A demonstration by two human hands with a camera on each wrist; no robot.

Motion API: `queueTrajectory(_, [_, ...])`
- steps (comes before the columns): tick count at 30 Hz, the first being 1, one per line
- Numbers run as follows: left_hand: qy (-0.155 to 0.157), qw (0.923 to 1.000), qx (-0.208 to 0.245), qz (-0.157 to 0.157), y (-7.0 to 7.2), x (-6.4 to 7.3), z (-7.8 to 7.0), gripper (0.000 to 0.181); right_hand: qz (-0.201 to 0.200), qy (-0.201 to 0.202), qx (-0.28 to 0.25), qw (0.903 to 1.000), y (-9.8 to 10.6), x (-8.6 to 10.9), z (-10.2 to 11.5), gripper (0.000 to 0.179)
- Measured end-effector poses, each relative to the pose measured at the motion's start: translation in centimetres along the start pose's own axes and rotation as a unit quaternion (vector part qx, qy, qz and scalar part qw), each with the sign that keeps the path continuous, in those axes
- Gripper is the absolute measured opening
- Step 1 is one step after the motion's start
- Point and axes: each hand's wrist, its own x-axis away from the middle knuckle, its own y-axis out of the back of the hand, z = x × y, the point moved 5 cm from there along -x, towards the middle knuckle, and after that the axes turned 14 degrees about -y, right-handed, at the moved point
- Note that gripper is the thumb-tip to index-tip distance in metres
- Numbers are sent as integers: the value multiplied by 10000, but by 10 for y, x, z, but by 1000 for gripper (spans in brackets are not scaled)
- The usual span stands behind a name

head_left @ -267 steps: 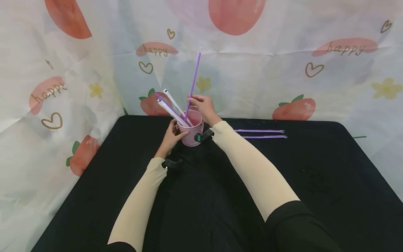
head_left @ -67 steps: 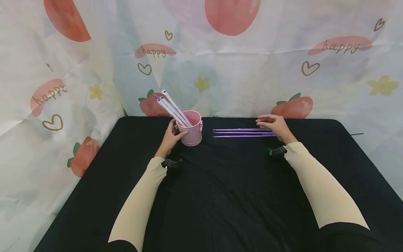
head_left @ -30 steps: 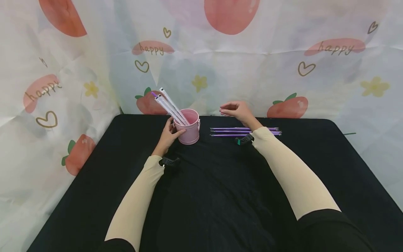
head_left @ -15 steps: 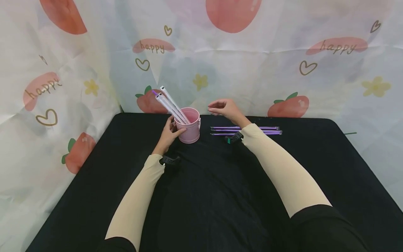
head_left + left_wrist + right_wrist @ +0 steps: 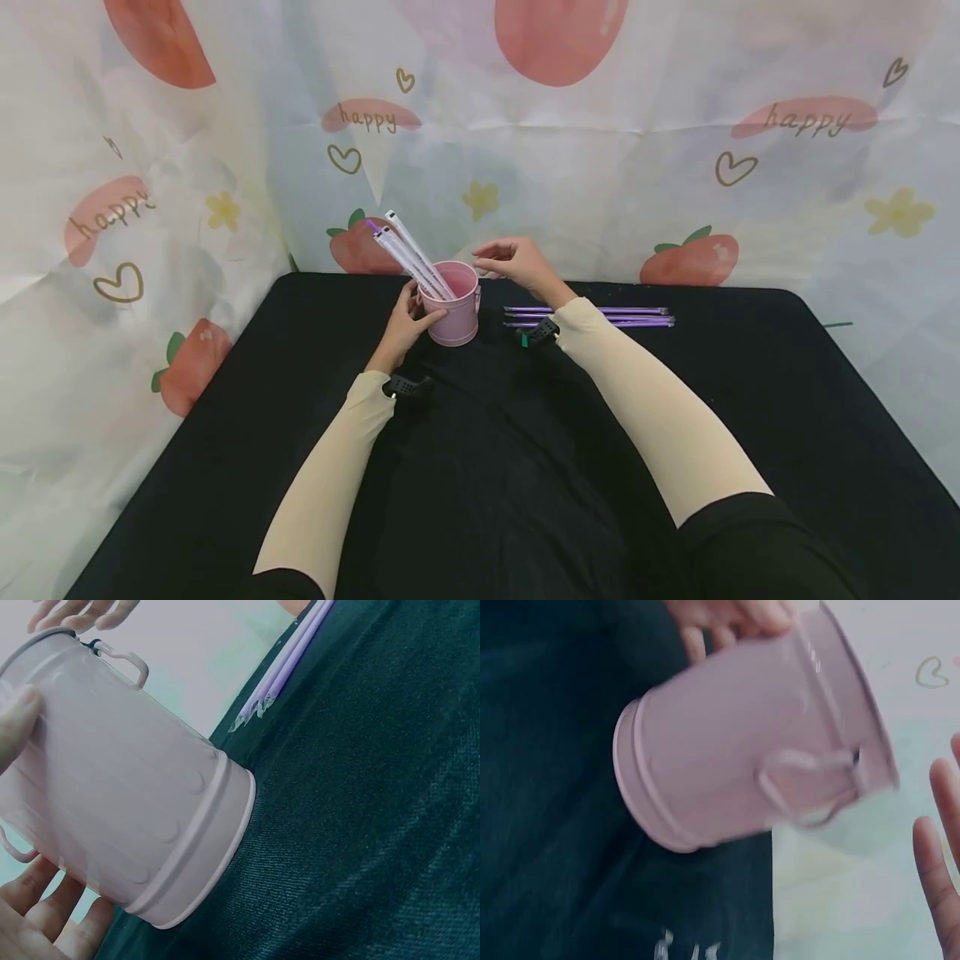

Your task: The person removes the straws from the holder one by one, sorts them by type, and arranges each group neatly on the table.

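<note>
Head cam: pink bucket (image 5: 456,323) mouth up, axis vert

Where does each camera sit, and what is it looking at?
Head: worn on the head, it looks forward and down at the pink bucket on the black table; the left hand, right hand and beige sleeves show.
Left wrist: worn on that wrist, it looks at the bucket's side, with the left hand gripping it and right-hand fingers above.
Right wrist: worn on that wrist, it looks at the bucket's handle side, with right-hand fingers at the right edge.
Both wrist views share the bucket and parts of both hands.
</note>
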Motion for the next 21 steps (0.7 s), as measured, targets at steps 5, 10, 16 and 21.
queueTrajectory(5, [103,9998,121,70,0,3,-7,76,-107,70,-256,9996,-11,0,8,28])
queueTrajectory(10, [153,9997,57,169,-2,9,-27,76,-101,66,-474,9988,-20,-1,11,30])
queueTrajectory(16, [160,9997,-12,178,-3,12,-34,75,-157,-18,-250,9996,-28,-4,11,30])
queueTrajectory(21, [204,9997,54,141,-2,6,-21,76,-115,33,-43,9999,-36,-9,11,29])
